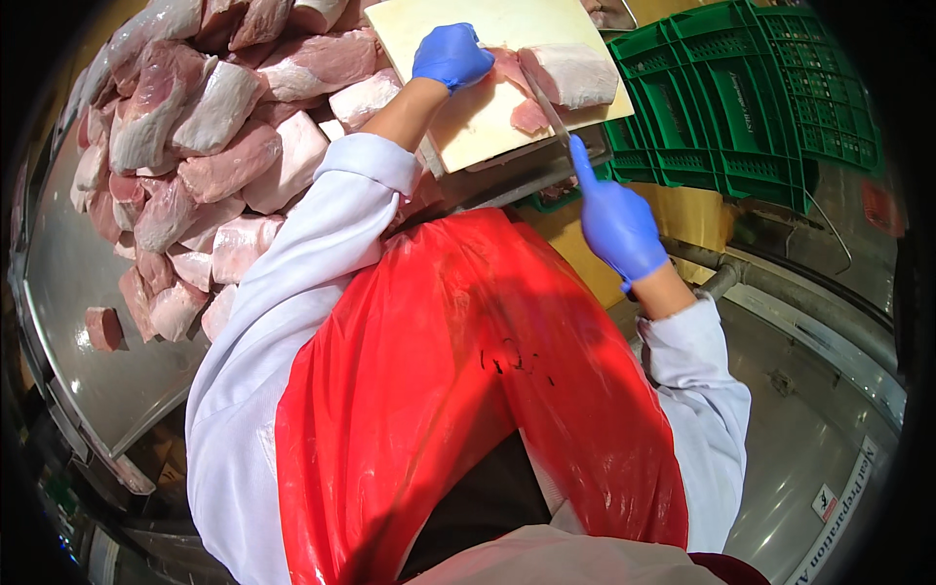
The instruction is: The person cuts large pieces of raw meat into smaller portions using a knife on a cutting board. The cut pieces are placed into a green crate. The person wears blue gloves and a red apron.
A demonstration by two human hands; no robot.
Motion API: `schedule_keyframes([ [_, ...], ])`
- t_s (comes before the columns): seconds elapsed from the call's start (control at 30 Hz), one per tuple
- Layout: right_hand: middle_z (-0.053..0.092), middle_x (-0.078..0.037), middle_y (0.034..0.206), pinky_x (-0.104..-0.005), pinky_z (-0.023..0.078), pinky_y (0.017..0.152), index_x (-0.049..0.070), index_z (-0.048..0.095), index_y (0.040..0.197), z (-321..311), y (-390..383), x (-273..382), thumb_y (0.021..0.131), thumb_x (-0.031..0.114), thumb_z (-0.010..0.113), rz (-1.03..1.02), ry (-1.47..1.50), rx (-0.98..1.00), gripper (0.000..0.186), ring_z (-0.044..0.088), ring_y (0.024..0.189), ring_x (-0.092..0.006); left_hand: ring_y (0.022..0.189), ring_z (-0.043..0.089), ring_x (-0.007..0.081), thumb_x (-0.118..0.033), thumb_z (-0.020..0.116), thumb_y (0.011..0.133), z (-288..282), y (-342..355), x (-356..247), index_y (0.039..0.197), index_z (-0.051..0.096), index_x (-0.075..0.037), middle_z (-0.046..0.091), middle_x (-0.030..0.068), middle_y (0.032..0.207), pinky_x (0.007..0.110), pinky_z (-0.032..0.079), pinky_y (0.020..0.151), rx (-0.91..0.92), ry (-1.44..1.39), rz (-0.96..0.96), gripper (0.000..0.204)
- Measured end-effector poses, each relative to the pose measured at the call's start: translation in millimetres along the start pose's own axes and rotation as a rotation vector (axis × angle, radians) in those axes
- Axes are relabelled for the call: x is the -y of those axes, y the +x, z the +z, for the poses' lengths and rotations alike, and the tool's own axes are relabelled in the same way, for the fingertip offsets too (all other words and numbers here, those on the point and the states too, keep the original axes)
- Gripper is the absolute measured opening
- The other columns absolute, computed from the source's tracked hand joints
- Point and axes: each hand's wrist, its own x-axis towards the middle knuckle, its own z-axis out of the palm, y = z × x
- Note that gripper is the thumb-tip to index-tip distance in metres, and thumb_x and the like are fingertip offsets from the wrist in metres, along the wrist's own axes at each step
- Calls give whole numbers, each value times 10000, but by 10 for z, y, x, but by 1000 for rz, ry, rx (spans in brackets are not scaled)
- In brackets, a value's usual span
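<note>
On a cream cutting board (478, 132) lies a pale block of raw meat (575, 74) with a white fatty face. A pink flap of meat (508, 67) is at its left end, with a small piece (529, 116) just below. My left hand (453, 57), in a blue glove, is closed with curled fingers at the flap's left edge. My right hand (620, 216), also gloved in blue, grips a knife, its index finger stretched along the tool. The knife's blade (542, 97) runs up between the flap and the block; its handle is hidden in my palm.
Large raw meat pieces (229, 156) are heaped left of the board on a metal table (73, 292). One small chunk (102, 329) lies apart near its front. Green plastic crates (721, 97) stand right of the board. A metal rail (809, 307) curves at the right.
</note>
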Motion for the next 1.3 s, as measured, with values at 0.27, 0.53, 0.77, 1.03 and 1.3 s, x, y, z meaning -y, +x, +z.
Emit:
schedule_keyframes([
  [0.27, 665, -181, 806, -498, 499, 561, 275, 303, 1606, 491, 482, -499, 920, 105, 623, -258, 420, -758, 776, 636, 635, -415, 854, 620, 361, -222, 761, 778, 199, -767, -462, 904, 658, -54, 624, 157, 884, 453, 522, 762, -268, -109, 663, 234],
  [0.53, 614, -109, 767, -472, 539, 531, 297, 239, 1627, 780, 944, -629, 874, 98, 610, -354, 142, -602, 863, 645, 570, -337, 818, 601, 367, -110, 690, 763, 553, -918, -440, 818, 606, -65, 604, 141, 857, 475, 509, 732, -250, -14, 581, 111],
  [0.77, 622, -183, 727, -507, 541, 543, 173, 177, 1641, 882, 88, -785, 836, 21, 554, -241, 115, -244, 901, 653, 586, -376, 805, 602, 365, -133, 709, 757, 500, -886, -347, 837, 620, -79, 607, 139, 841, 472, 510, 733, -391, 114, 407, 131],
  [1.03, 628, -234, 717, -541, 494, 563, 123, 172, 1631, 504, -232, -852, 916, 65, 546, -325, 483, -317, 809, 638, 630, -436, 1109, 570, 395, -252, 710, 780, 130, -551, -260, 1073, 681, -117, 607, 146, 1222, 483, 473, 950, -387, 124, 544, 324],
  [1.3, 701, -296, 897, -548, 550, 759, -27, 212, 1575, 4, 1393, 212, 980, 193, 468, -50, 447, -437, 684, 697, 820, -467, 1082, 584, 357, -296, 714, 811, 261, -453, -112, 1081, 734, -139, 647, 126, 1177, 462, 479, 956, -84, 193, 516, 313],
])
